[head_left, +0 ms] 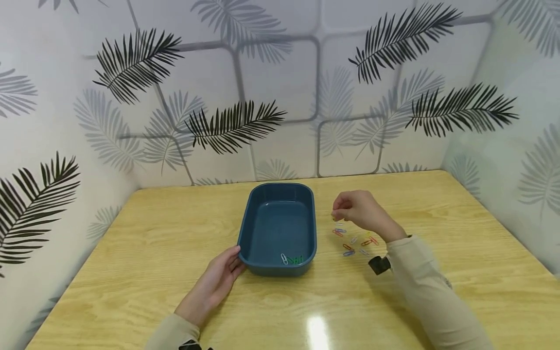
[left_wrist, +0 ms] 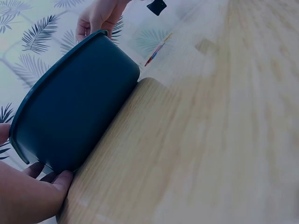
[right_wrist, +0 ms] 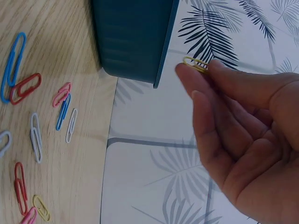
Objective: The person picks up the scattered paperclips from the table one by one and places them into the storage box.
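My right hand [head_left: 360, 211] is raised above the table beside the dark blue plastic tray [head_left: 243, 231]. It pinches a yellow paper clip [right_wrist: 196, 64] between thumb and fingertip. At the tray's near left corner, my left hand [head_left: 220, 278] holds the wall, its thumb by the rim and other fingers low on the outside. Inside the tray's near end lie a white paper clip [head_left: 284, 259] and several green paper clips [head_left: 296, 260]. Loose on the table to the right are blue [right_wrist: 13, 65], red [right_wrist: 25, 88], pink [right_wrist: 61, 94], white [right_wrist: 36, 137] and yellow [right_wrist: 41, 208] paper clips.
The tray stands on a light wooden table [head_left: 175, 218]. Behind it rises a wall covering [head_left: 280, 87] with a leaf print, which also runs along both sides. A small black device [head_left: 378, 265] sits at my right wrist.
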A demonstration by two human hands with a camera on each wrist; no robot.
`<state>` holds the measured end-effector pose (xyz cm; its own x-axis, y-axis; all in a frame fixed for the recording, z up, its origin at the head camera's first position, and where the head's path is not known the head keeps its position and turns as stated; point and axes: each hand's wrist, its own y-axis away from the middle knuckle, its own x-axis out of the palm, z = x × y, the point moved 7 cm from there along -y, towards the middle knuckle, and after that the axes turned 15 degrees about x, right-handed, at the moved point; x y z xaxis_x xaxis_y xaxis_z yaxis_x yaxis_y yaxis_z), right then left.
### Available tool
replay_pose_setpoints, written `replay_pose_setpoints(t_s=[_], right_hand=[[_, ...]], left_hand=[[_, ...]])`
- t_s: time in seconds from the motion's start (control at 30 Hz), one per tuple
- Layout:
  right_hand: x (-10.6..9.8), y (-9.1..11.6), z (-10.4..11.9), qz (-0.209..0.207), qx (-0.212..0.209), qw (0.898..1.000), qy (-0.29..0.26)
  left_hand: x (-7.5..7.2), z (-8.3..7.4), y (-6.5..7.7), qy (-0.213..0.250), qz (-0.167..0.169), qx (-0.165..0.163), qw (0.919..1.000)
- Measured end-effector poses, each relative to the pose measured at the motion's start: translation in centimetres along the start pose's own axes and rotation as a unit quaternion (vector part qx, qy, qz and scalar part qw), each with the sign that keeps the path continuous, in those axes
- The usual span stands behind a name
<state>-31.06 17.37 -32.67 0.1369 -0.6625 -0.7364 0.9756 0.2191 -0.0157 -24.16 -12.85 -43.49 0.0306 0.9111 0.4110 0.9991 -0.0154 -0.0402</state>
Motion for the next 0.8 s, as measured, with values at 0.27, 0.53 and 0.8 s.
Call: replay_pose_setpoints(t_s=[0.27,0.53,0.8], right_hand=[[-0.2,0.5,1.1,-0.056,-0.023,0.998,-0.009],[0.8,0.8,2.0,-0.026,-0.019,0.999,-0.038],[2.0,0.9,2.5,0.021,-0.007,0.994,-0.102]], left_hand=[[0.0,0.2,0.2,-0.003,0.009,0.000,1.0000],[0.1,0.1,0.2,-0.002,0.005,-0.004,1.0000],[0.1,0.0,0.1,-0.003,0.001,-0.002,1.0000]])
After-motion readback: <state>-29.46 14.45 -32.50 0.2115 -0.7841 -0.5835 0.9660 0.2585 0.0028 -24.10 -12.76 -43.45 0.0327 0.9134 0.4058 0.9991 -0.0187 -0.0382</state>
